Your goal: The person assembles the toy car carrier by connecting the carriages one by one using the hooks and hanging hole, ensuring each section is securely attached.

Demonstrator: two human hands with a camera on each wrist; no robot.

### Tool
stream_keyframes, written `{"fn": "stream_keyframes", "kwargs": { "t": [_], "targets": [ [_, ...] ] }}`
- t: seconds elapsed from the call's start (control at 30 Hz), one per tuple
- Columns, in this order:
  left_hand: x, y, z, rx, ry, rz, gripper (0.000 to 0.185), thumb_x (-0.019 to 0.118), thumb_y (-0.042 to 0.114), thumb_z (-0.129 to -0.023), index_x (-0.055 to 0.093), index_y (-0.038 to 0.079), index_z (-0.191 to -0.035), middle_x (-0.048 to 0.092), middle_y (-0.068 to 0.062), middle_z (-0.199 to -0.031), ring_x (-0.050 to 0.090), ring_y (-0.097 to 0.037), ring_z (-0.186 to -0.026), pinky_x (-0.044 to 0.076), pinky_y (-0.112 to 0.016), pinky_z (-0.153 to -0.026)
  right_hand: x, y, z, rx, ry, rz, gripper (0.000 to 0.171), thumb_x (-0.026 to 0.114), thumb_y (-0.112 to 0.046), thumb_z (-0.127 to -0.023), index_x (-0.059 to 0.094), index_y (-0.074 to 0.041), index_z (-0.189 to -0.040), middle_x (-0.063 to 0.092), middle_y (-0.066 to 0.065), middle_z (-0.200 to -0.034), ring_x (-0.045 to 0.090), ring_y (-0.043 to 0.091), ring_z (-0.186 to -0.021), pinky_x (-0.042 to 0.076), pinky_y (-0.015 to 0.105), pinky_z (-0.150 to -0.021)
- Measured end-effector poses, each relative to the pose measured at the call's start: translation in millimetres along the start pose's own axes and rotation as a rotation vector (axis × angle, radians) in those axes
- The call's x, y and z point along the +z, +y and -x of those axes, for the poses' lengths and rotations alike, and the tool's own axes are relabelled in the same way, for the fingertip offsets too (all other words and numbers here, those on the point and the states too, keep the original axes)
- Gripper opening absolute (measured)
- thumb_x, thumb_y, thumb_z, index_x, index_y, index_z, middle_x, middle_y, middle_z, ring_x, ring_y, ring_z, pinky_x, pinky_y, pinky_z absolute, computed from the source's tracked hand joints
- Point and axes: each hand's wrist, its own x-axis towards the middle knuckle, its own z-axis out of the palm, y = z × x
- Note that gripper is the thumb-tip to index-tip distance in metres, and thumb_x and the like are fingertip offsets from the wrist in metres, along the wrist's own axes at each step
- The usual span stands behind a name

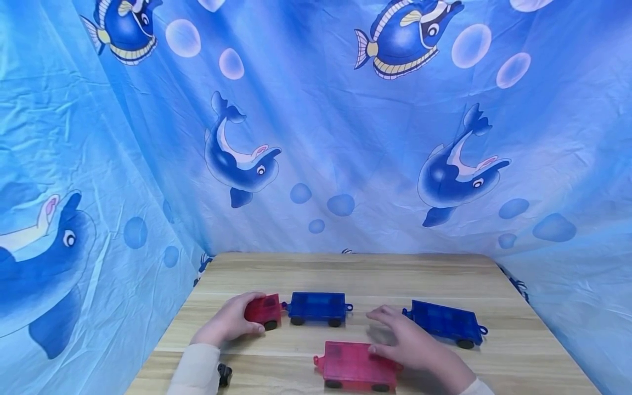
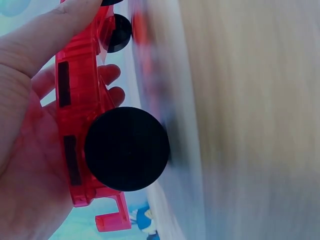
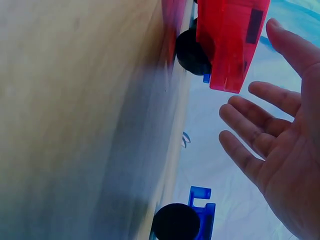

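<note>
On the wooden surface (image 1: 444, 274), against a blue sea-print backdrop (image 1: 345, 137), we recorded four toy wagons. Left hand (image 1: 227, 323) grasped the small red wagon (image 1: 264, 310), fingers and thumb wrapped round its body; the left wrist view confirmed the palm against its side, black wheel (image 2: 126, 148) outward. This wagon sat at the left end of a blue wagon (image 1: 317, 307), their ends touching or nearly so; we could not tell whether the hooks had engaged. Right hand (image 1: 410, 343) was released, fingers spread and relaxed, gripping nothing; it hovered over the right end of the large red wagon (image 1: 355, 365) nearest us, and whether it rested on that wagon we could not tell. A second blue wagon (image 1: 446, 322) stood apart to the right.

Our judgement: coupling goes best with the small red wagon kept wheels-down and level, slid straight along the blue wagon's axis. The free hand steadying the blue wagon would prevent it rolling away.
</note>
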Motion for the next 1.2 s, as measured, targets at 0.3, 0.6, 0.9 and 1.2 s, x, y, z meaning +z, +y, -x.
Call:
{"fn": "stream_keyframes", "kwargs": {
  "t": [0.3,0.6,0.9,1.2],
  "targets": [
    [-15.6,-9.7,9.5,-0.012,-0.012,-0.017,0.088,0.092,0.039,-0.056,0.055,0.024,-0.134,0.058,-0.002,-0.13,0.044,-0.036,-0.128,0.012,-0.056,-0.112,1.8,-11.0,8.3,-0.012,-0.092,-0.042,0.072,0.068,-0.065,-0.077,0.045,-0.039,-0.14,0.046,-0.009,-0.138,0.046,0.024,-0.126,0.045,0.054,-0.094],
    [-21.7,-8.9,17.2,-0.029,-0.017,-0.019,0.088,0.091,0.036,-0.06,0.053,0.02,-0.137,0.055,-0.008,-0.134,0.034,-0.044,-0.132,0.018,-0.061,-0.109,8.5,-22.7,9.2,0.03,-0.217,-0.102,0.084,0.074,-0.067,-0.067,0.046,-0.038,-0.14,0.049,-0.01,-0.136,0.051,0.013,-0.116,0.049,0.047,-0.091],
    [-17.9,-9.2,16.9,-0.056,0.01,-0.044,0.087,0.089,0.036,-0.064,0.051,0.018,-0.14,0.055,-0.007,-0.135,0.039,-0.039,-0.131,0.019,-0.058,-0.11,10.8,-28.2,16.3,0.033,-0.257,-0.083,0.075,0.074,-0.063,-0.071,0.051,-0.036,-0.136,0.053,-0.016,-0.123,0.052,0.006,-0.099,0.051,0.036,-0.081],
    [-14.2,-9.2,14.1,-0.054,0.035,-0.067,0.095,0.09,0.042,-0.06,0.049,0.014,-0.141,0.054,-0.009,-0.136,0.043,-0.036,-0.13,0.011,-0.055,-0.112,11.0,-25.5,15.5,0.033,-0.25,-0.097,0.07,0.076,-0.058,-0.072,0.051,-0.037,-0.134,0.053,-0.017,-0.121,0.051,0.004,-0.094,0.05,0.031,-0.074]
  ]
}}
